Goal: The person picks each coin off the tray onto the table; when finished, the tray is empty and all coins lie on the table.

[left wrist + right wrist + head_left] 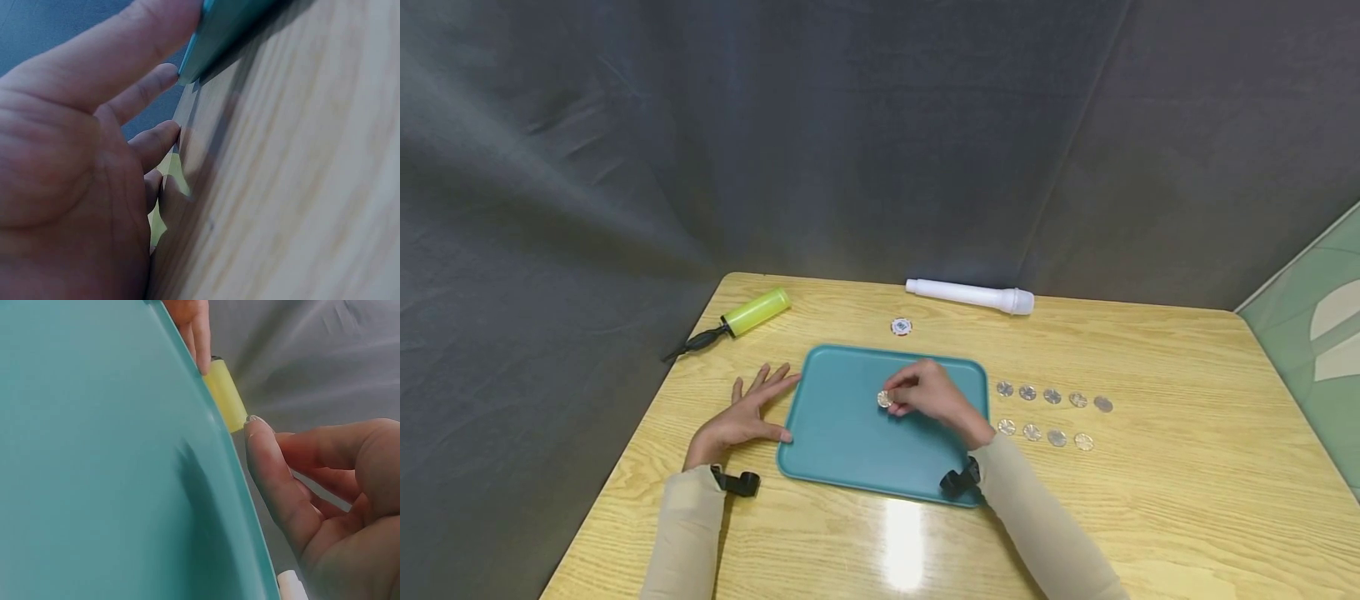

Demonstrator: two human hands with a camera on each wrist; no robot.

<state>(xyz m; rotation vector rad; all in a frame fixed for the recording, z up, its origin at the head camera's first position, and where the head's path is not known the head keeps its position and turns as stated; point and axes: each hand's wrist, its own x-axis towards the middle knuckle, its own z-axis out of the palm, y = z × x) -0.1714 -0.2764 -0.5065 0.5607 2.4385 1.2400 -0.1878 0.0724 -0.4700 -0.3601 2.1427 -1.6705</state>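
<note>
Above the teal tray [842, 417], my right hand [925, 390] pinches a shiny coin [885, 400] between thumb and fingertips. The right wrist view shows the coin's edge at the fingertips, mostly hidden, and the hand's shadow on the tray. My left hand [747, 421] is spread out at the tray's left side, its thumb and index finger at the rim. In the left wrist view, the thumb [119, 50] reaches the tray's edge, while the other fingers stretch over the wood. To the right of the tray, several more silvery coins [1052, 397] lie in two rows.
A poker chip [901, 327] lies behind the tray. Farther back is a white microphone-shaped stick [970, 295]. A yellow-green hand pump [756, 312] with a black handle lies at the back left of the wooden table [1187, 467]. Dark cloth [880, 150] hangs behind.
</note>
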